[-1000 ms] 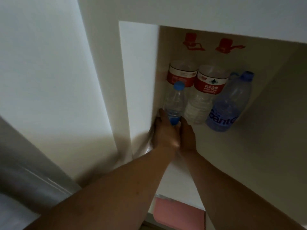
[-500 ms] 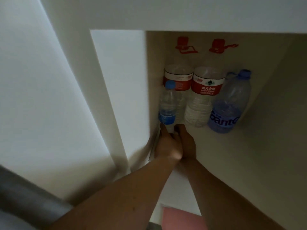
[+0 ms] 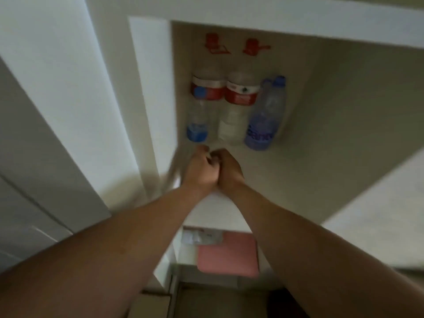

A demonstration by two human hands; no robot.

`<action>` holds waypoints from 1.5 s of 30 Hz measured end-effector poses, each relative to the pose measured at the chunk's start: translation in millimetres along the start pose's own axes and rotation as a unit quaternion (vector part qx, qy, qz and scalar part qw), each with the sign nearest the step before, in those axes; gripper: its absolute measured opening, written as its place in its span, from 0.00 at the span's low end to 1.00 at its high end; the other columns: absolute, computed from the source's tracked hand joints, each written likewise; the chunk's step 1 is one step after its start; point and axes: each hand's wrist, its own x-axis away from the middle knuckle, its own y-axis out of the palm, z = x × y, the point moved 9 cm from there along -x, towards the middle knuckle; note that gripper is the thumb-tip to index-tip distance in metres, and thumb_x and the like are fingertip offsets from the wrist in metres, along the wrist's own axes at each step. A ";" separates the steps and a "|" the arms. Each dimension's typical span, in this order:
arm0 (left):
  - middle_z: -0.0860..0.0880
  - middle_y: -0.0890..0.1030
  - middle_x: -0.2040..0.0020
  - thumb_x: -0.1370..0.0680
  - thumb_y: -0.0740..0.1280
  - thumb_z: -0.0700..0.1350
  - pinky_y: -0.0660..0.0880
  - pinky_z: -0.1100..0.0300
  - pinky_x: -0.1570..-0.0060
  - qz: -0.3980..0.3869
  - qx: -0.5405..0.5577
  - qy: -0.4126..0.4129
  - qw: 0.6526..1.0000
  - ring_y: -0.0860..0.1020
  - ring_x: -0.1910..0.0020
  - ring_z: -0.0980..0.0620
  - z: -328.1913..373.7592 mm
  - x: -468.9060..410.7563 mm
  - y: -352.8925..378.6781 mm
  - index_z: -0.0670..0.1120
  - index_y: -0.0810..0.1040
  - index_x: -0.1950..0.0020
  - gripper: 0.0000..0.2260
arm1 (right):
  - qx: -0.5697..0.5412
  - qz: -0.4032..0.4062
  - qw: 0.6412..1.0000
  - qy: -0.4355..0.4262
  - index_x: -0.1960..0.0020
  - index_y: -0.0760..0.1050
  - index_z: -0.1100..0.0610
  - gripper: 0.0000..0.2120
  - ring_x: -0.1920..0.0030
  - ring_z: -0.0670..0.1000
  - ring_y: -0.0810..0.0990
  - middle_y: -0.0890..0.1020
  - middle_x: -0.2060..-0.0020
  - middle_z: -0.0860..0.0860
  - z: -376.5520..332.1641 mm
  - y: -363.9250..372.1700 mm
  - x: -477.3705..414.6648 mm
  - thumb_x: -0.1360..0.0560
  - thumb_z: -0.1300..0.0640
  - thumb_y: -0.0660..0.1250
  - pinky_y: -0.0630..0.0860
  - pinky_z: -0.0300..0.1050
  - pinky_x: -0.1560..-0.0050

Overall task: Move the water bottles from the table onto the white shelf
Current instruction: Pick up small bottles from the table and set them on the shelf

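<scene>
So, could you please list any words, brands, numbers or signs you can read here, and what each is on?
Nothing reads cleanly; the picture is motion-blurred.
Large clear plastic bottle with blue label: white lettering, only partly visible, too blurred to read.
Two clear bottles with red labels: print too blurred.
Small clear bottle with blue label: unreadable.
Back wall of white shelf: two red marks, no words legible.

Single head view, close, down into white shelf (image 3: 321,143).

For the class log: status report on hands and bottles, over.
Left hand and right hand curled, empty, short of the small bottle. It stands on the white shelf. Nothing in the way.
</scene>
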 end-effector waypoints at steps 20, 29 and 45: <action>0.58 0.86 0.59 0.18 0.70 0.51 0.82 0.49 0.52 -0.398 0.063 0.258 0.878 0.84 0.59 0.60 175.1 240.6 214.4 0.58 0.81 0.52 0.04 | 0.230 0.367 0.901 0.026 0.51 0.79 0.44 0.06 0.54 0.41 0.82 0.84 0.56 0.43 64.2 -438.0 343.4 0.20 0.55 0.73 0.76 0.32 0.54; 0.54 0.84 0.56 0.15 0.67 0.50 0.79 0.57 0.56 -0.484 0.005 0.326 0.812 0.82 0.56 0.55 282.0 328.6 428.9 0.54 0.79 0.52 0.06 | 0.195 0.419 0.884 0.065 0.51 0.82 0.46 0.04 0.55 0.40 0.82 0.85 0.58 0.42 137.1 -582.0 344.7 0.21 0.54 0.74 0.75 0.31 0.55; 0.54 0.80 0.62 0.17 0.67 0.46 0.68 0.63 0.67 -0.520 -0.112 0.302 0.791 0.75 0.65 0.56 300.5 386.0 649.8 0.51 0.80 0.51 0.04 | 0.192 0.492 0.832 0.168 0.49 0.81 0.50 0.01 0.53 0.44 0.82 0.85 0.55 0.44 242.5 -799.8 376.6 0.19 0.56 0.72 0.78 0.42 0.52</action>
